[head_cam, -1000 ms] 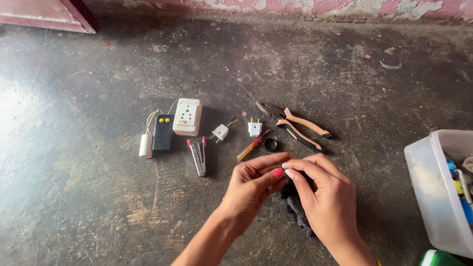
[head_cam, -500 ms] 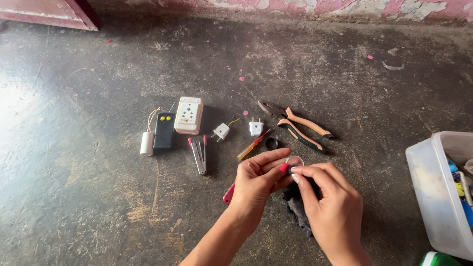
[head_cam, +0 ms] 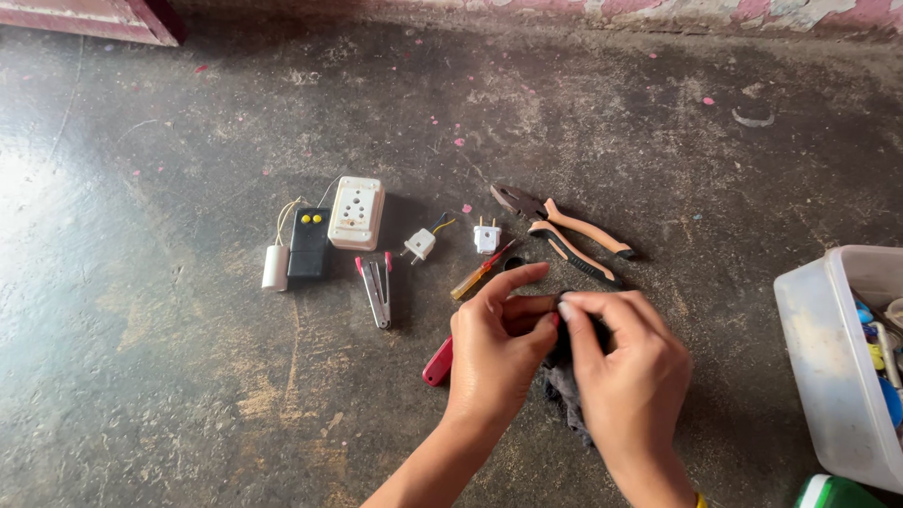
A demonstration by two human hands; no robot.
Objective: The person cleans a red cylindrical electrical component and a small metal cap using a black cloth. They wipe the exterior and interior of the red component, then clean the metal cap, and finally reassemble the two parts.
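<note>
My left hand [head_cam: 494,348] and my right hand [head_cam: 625,367] meet fingertip to fingertip low on the floor, both pinching a small dark object [head_cam: 557,331] whose kind I cannot tell. A dark rag [head_cam: 567,400] hangs below it between the hands. A red handle [head_cam: 437,362] pokes out from under my left hand. Just beyond the fingers lie an orange-and-red screwdriver [head_cam: 480,273] and pliers with orange-and-black handles [head_cam: 569,237].
Laid out on the concrete floor are a white socket box [head_cam: 356,212], a black box with yellow buttons [head_cam: 308,243], a white cylinder [head_cam: 275,268], a small red-handled cutter [head_cam: 377,292] and two white plugs [head_cam: 419,245] [head_cam: 486,237]. A clear plastic tub [head_cam: 828,376] stands at the right.
Both hands have drawn a little lower and closer together over the dark object. The red handle has come into view beneath my left hand. The laid-out items have not moved.
</note>
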